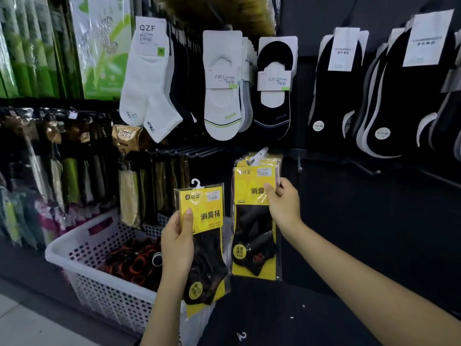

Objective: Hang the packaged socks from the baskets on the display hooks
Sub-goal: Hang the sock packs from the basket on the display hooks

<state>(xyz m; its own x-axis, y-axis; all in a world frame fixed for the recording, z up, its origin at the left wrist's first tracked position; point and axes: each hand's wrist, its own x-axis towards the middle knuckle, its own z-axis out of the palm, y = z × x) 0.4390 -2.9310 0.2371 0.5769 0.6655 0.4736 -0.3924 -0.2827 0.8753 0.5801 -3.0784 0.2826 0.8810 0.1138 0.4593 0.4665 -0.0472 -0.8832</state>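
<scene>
I see the basket (104, 295) low on my left, dark socks inside. A stack of yellow packs (249, 236) hangs on the hook (259, 153), and my right hand (284, 203) pinches its front card. Just beside it, my left hand (175, 243) grips another pack (204, 213) by the card edge. It looks light, with slick, crinkly film, so I'd hold the stiff card and steer its small hanger (197, 183).
</scene>
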